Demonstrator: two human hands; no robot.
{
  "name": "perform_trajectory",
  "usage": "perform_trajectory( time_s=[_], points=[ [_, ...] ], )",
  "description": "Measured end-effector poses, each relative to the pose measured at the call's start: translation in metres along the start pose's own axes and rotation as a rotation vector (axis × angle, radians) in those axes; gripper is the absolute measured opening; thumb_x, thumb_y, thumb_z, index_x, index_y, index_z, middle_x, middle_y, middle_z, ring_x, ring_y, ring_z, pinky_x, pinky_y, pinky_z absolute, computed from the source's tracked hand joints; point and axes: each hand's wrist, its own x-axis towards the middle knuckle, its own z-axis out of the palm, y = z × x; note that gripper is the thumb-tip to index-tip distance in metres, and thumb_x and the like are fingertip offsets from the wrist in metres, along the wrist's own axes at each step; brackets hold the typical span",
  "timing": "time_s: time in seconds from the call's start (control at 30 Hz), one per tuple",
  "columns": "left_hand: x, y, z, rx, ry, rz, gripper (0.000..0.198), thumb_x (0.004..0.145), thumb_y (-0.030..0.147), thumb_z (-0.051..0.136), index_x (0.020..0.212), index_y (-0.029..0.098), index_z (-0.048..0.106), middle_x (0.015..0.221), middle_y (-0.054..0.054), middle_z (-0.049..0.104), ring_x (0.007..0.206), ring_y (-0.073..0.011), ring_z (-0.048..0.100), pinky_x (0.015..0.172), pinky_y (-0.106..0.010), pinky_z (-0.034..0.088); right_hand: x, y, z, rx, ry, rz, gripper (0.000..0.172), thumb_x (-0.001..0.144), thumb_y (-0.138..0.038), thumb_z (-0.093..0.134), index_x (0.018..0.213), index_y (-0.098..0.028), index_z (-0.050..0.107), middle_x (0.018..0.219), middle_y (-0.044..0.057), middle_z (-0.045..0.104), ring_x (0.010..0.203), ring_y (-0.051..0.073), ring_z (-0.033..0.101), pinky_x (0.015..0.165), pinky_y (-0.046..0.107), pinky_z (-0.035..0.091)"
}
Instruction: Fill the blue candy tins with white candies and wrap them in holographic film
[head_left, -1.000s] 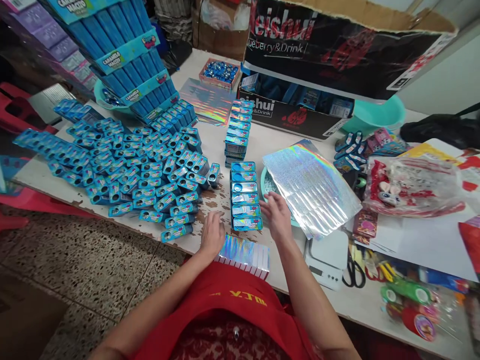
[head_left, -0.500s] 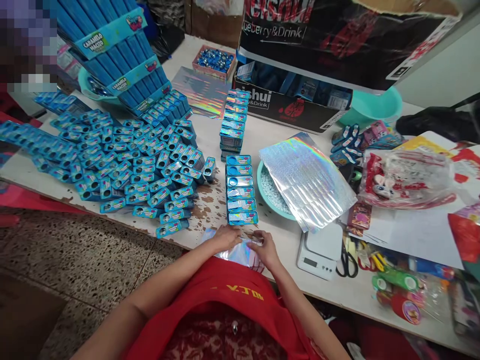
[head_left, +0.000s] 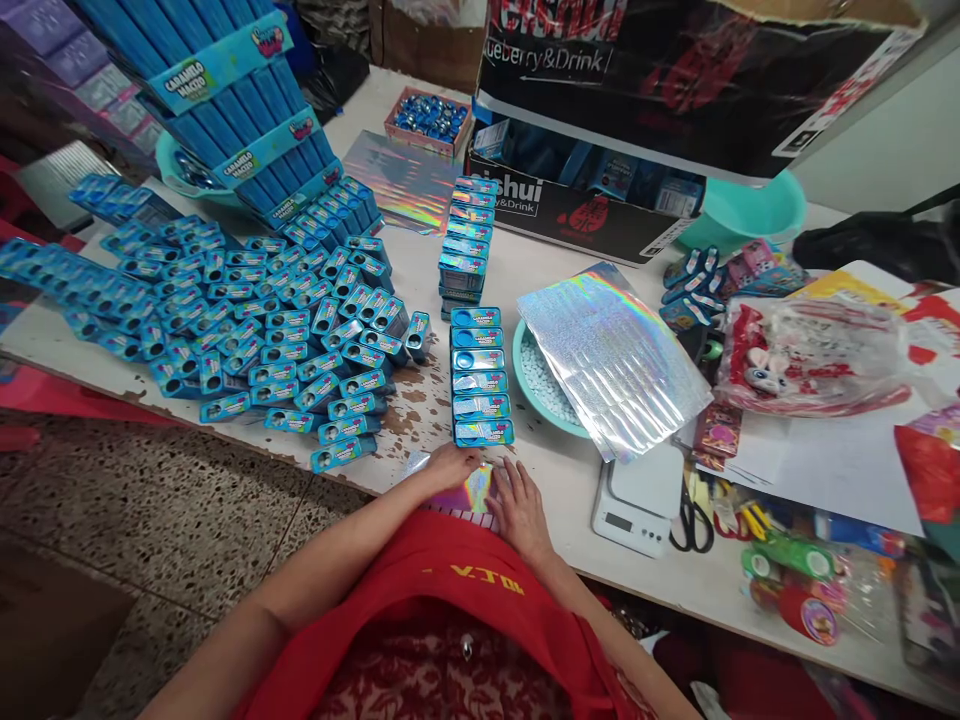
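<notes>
A shiny holographic sheet (head_left: pixel 474 494) lies at the table's front edge, against the red apron, with pale strips along its near side. My left hand (head_left: pixel 452 468) rests over its left part, fingers drawn together; anything in them is hidden. On the sheet's right side my right hand (head_left: pixel 523 510) lies with its fingers stretched and apart, touching the surface. Just beyond the hands stands a row of small blue boxes (head_left: pixel 481 382) with shiny stickers on their tops. A stack of similar blue boxes (head_left: pixel 463 262) continues behind them.
Many blue boxes (head_left: pixel 289 352) cover the table's left side. To the right are a teal bowl of white pellets (head_left: pixel 534 385) under a holographic sheet (head_left: pixel 619 355), a white scale (head_left: pixel 637 505) and scissors (head_left: pixel 691 525). A black carton (head_left: pixel 592 215) stands behind.
My right hand has gone from a pinch at the sheet to spread fingers on it. My left hand's fingers have drawn in. The sheet under them has shifted and shows pinkish now.
</notes>
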Motion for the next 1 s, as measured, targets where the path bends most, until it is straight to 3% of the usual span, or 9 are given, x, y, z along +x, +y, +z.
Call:
perform_trajectory(
  time_s=[0.13,0.23,0.4,0.53,0.73,1.0],
  points=[
    [0.001,-0.001,-0.001,-0.031,0.022,0.027,0.027,0.087,0.025,0.040,0.088,0.021,0.067,0.093,-0.003,0.070,0.088,-0.0183,0.063,0.075,-0.026,0.045,0.000,0.002,-0.003,0.101,0.034,-0.003,0.039,0.092,-0.031,0.043,0.128,-0.018,0.049,0.133,0.015,0.050,0.125,0.029,0.041,0.095,0.045,0.040],
    [-0.003,0.001,-0.004,-0.058,0.045,0.070,0.028,0.089,0.030,0.040,0.099,0.023,0.065,0.102,-0.001,0.069,0.094,-0.0171,0.061,0.079,-0.025,0.044,0.007,0.003,-0.007,0.172,0.065,0.110,0.039,0.092,-0.032,0.041,0.127,-0.016,0.050,0.131,0.016,0.051,0.121,0.028,0.044,0.095,0.044,0.040],
    [-0.011,0.004,-0.007,-0.042,0.049,0.216,0.030,0.087,0.043,0.048,0.106,0.026,0.063,0.106,0.000,0.067,0.097,-0.0185,0.060,0.081,-0.025,0.043,0.024,0.011,-0.015,0.268,-0.027,0.228,0.027,0.091,-0.035,0.046,0.102,-0.019,0.065,0.092,0.009,0.066,0.089,0.023,0.059,0.078,0.035,0.045],
    [-0.011,0.008,-0.006,0.079,0.040,0.196,0.029,0.090,0.037,0.042,0.094,0.021,0.066,0.092,-0.004,0.069,0.086,-0.0189,0.062,0.076,-0.027,0.042,0.030,0.017,-0.021,0.276,-0.046,0.198,0.025,0.091,-0.032,0.048,0.090,-0.020,0.070,0.077,0.006,0.065,0.077,0.020,0.058,0.071,0.030,0.045],
    [-0.007,0.012,-0.002,0.119,0.025,0.173,0.033,0.091,0.027,0.036,0.085,0.018,0.067,0.089,-0.006,0.068,0.086,-0.0188,0.060,0.077,-0.029,0.042,0.029,0.012,-0.028,0.176,0.022,0.133,0.025,0.089,-0.029,0.050,0.108,-0.024,0.065,0.108,0.010,0.063,0.100,0.025,0.055,0.083,0.038,0.043],
    [-0.003,0.009,0.004,0.116,-0.001,0.125,0.030,0.090,0.024,0.038,0.089,0.018,0.068,0.095,-0.006,0.069,0.087,-0.0181,0.060,0.073,-0.027,0.042,0.001,0.002,-0.009,0.103,0.001,-0.014,0.040,0.091,-0.022,0.041,0.130,-0.021,0.049,0.131,0.012,0.053,0.122,0.027,0.045,0.093,0.044,0.042]
  ],
)
